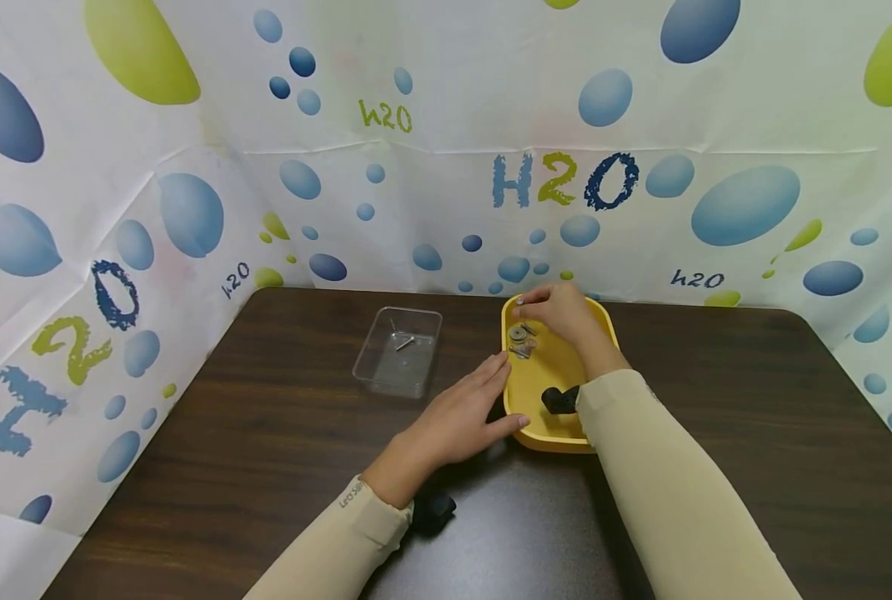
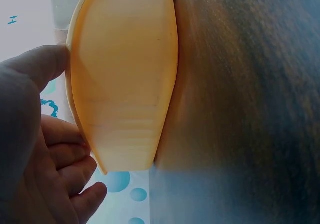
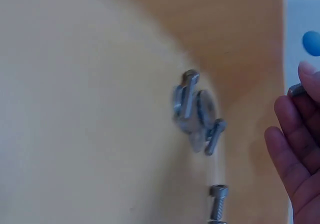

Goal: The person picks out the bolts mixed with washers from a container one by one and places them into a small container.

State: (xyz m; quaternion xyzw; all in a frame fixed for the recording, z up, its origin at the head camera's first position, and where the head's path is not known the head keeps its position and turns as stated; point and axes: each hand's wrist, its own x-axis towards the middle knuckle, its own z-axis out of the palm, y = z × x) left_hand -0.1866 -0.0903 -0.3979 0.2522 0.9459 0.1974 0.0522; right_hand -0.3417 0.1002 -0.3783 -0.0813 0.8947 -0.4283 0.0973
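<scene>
A yellow plastic tray lies on the dark wooden table, with several small metal bolts and washers along its left side. Over the tray's far left corner, my right hand pinches a small metal bolt between thumb and fingers; most of it is hidden. My left hand rests with spread fingers against the tray's near left rim, its thumb touching the edge in the left wrist view.
To the left of the tray stands a clear plastic box with a couple of small metal bolts inside. Behind the table hangs a white sheet printed with blue and green drops.
</scene>
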